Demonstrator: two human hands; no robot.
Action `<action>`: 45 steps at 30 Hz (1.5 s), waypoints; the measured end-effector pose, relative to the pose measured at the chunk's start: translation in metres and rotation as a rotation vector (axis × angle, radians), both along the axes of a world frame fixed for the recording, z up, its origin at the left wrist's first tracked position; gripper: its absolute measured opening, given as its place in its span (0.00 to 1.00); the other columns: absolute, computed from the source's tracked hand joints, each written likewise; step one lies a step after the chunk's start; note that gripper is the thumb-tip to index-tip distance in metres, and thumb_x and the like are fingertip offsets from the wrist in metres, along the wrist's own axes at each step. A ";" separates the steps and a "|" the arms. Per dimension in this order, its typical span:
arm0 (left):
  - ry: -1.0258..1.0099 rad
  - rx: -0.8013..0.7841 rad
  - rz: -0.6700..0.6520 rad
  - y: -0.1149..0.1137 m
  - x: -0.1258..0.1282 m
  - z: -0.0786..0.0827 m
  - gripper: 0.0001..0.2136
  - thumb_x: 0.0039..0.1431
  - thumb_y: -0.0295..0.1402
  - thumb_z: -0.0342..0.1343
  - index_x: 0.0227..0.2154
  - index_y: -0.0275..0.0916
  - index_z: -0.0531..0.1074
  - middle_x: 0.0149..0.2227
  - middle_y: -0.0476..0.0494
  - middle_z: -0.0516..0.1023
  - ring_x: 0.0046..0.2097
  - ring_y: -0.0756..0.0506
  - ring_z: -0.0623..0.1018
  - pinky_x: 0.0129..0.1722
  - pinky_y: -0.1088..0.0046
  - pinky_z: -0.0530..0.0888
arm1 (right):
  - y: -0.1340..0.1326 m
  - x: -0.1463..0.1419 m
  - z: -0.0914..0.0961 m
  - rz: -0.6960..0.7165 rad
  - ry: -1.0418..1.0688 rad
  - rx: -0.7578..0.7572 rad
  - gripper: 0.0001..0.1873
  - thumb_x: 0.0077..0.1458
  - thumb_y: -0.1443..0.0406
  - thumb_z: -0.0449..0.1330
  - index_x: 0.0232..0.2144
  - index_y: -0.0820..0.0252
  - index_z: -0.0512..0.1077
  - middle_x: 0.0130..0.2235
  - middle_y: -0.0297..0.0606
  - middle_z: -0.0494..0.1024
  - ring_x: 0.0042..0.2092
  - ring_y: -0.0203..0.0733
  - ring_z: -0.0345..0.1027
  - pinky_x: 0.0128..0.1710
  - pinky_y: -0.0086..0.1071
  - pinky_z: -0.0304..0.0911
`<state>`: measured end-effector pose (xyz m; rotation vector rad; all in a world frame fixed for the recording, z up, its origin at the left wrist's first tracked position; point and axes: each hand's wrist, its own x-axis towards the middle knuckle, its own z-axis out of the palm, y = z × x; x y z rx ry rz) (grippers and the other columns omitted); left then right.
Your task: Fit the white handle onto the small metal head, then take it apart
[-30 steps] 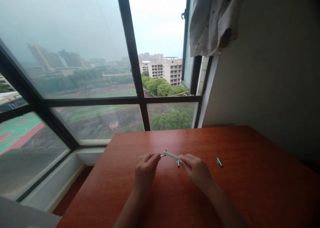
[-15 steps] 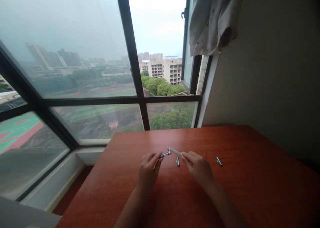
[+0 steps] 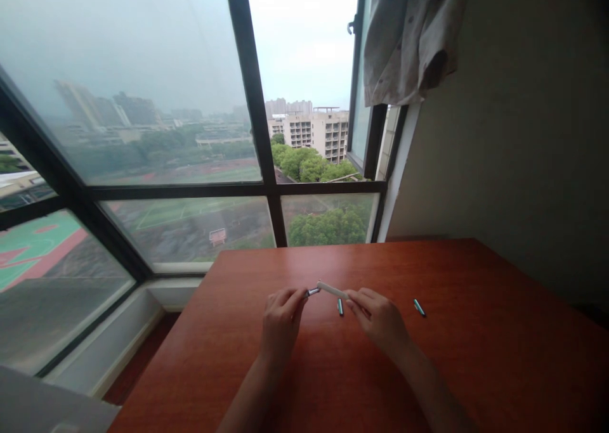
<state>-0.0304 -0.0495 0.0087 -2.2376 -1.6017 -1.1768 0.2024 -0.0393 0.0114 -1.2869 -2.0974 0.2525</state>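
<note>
My left hand (image 3: 280,319) pinches a slim silver metal piece (image 3: 313,291) between thumb and fingers; it looks like a razor handle, though its kind is not certain. My right hand (image 3: 380,319) grips the near end of a thin whitish stick (image 3: 332,289). The stick's far end meets or overlaps the tip of the silver piece; whether they touch I cannot tell. Just below the stick lies a small green-and-dark strip with a pale edge (image 3: 340,307), like a razor cartridge. Another similar strip (image 3: 419,307) rests right of my right hand.
Everything lies on a reddish-brown wooden table (image 3: 228,382). Behind it stands a dark-framed window (image 3: 181,193), with one pane swung outward. A light cloth garment (image 3: 409,46) hangs at the upper right, beside a grey wall (image 3: 504,135).
The silver piece has turned, so its bent end no longer shows beyond the stick's tip. Both hands stay nearly in place, and the view has shifted slightly.
</note>
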 end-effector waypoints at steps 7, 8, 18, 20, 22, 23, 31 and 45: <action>0.049 0.014 -0.011 0.001 0.000 0.001 0.09 0.63 0.31 0.52 0.40 0.41 0.76 0.34 0.44 0.78 0.35 0.45 0.73 0.36 0.71 0.66 | 0.000 0.001 -0.001 -0.048 -0.060 0.009 0.15 0.63 0.59 0.50 0.41 0.52 0.76 0.34 0.37 0.77 0.35 0.40 0.71 0.31 0.27 0.57; 0.058 0.014 -0.017 0.001 0.000 0.001 0.09 0.63 0.31 0.52 0.41 0.41 0.76 0.33 0.44 0.78 0.35 0.45 0.73 0.36 0.71 0.66 | 0.001 0.002 -0.001 -0.067 -0.062 0.013 0.15 0.63 0.59 0.49 0.41 0.53 0.76 0.34 0.37 0.77 0.35 0.40 0.71 0.31 0.27 0.56; 0.106 0.005 -0.004 -0.001 0.002 0.001 0.08 0.62 0.31 0.54 0.41 0.41 0.76 0.33 0.44 0.77 0.35 0.45 0.72 0.36 0.71 0.66 | -0.001 0.001 0.004 0.009 -0.106 -0.057 0.14 0.63 0.60 0.50 0.41 0.52 0.75 0.31 0.35 0.76 0.34 0.39 0.70 0.31 0.28 0.55; 0.109 0.002 -0.005 -0.001 0.002 0.001 0.08 0.62 0.31 0.53 0.41 0.41 0.76 0.33 0.44 0.77 0.35 0.45 0.72 0.36 0.71 0.66 | -0.001 0.001 0.003 -0.005 -0.110 -0.056 0.13 0.63 0.60 0.50 0.40 0.51 0.75 0.31 0.35 0.76 0.34 0.39 0.71 0.30 0.28 0.55; 0.113 0.003 -0.004 -0.001 0.002 0.001 0.08 0.62 0.30 0.53 0.40 0.41 0.76 0.33 0.44 0.77 0.35 0.45 0.72 0.36 0.71 0.66 | -0.001 0.001 0.002 -0.040 -0.099 -0.046 0.13 0.63 0.60 0.50 0.40 0.52 0.75 0.33 0.35 0.77 0.35 0.40 0.71 0.30 0.28 0.55; 0.115 0.007 -0.002 0.000 0.002 0.001 0.08 0.62 0.30 0.52 0.39 0.41 0.76 0.33 0.44 0.77 0.34 0.45 0.72 0.36 0.71 0.66 | -0.001 0.001 0.001 -0.059 -0.091 -0.039 0.14 0.63 0.60 0.50 0.41 0.52 0.75 0.33 0.36 0.77 0.35 0.40 0.71 0.30 0.28 0.55; 0.121 0.018 -0.016 0.000 0.002 0.001 0.08 0.62 0.30 0.53 0.39 0.42 0.76 0.33 0.45 0.77 0.35 0.45 0.72 0.35 0.72 0.66 | 0.000 0.001 0.001 -0.087 -0.058 -0.041 0.13 0.63 0.61 0.50 0.40 0.52 0.75 0.35 0.36 0.77 0.36 0.40 0.72 0.32 0.28 0.56; 0.071 -0.034 -0.013 0.001 0.000 -0.003 0.09 0.63 0.31 0.51 0.40 0.41 0.76 0.34 0.43 0.78 0.36 0.45 0.73 0.36 0.71 0.67 | -0.001 0.002 0.006 -0.020 -0.125 -0.062 0.13 0.62 0.61 0.50 0.39 0.51 0.75 0.32 0.35 0.77 0.34 0.39 0.71 0.29 0.27 0.55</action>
